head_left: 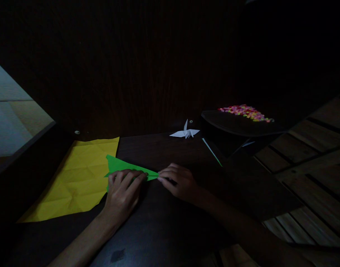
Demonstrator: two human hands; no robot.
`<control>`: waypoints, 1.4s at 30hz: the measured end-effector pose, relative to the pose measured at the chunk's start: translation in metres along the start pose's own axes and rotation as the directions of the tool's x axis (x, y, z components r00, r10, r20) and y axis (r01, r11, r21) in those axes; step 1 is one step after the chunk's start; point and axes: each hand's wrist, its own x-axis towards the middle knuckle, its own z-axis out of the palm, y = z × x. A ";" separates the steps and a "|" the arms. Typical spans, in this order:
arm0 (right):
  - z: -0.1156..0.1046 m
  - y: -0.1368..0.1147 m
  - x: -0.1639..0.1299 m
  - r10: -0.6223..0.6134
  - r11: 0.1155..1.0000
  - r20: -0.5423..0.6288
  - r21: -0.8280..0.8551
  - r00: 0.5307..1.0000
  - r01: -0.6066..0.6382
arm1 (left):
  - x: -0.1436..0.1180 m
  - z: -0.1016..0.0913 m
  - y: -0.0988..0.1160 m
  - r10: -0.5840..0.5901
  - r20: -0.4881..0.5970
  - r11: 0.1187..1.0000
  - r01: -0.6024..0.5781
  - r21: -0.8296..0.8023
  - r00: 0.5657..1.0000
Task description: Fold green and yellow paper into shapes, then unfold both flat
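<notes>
A folded green paper point(118, 165), long and pointed, lies on the dark wooden table point(164, 226). My left hand point(122, 191) presses flat on its wide left part. My right hand point(177, 181) pinches its narrow right tip between the fingertips. Under the green paper's left side lies a large creased yellow sheet point(78, 174). The scene is dim.
A white paper crane point(186, 132) stands at the back of the table. To its right sits a dark tray point(236, 124) with several small colourful pieces point(245, 112). A thin green strip point(213, 152) lies by the tray. Wooden floor slats point(311, 163) show on the right.
</notes>
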 end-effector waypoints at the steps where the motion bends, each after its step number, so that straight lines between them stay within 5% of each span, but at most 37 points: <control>1: -0.002 0.002 0.000 -0.009 1.000 0.015 -0.002 1.000 0.009 | 0.000 0.000 0.000 -0.002 -0.001 1.000 0.002 -0.002 1.000; 19: -0.038 0.027 0.004 -0.043 0.999 0.214 -0.018 0.976 0.048 | 0.001 0.005 0.002 0.028 0.052 0.997 -0.024 -0.070 0.998; 42: -0.044 0.035 0.007 0.046 0.999 0.176 0.006 0.983 -0.047 | 0.000 0.008 0.006 0.082 0.030 0.993 -0.079 -0.093 0.996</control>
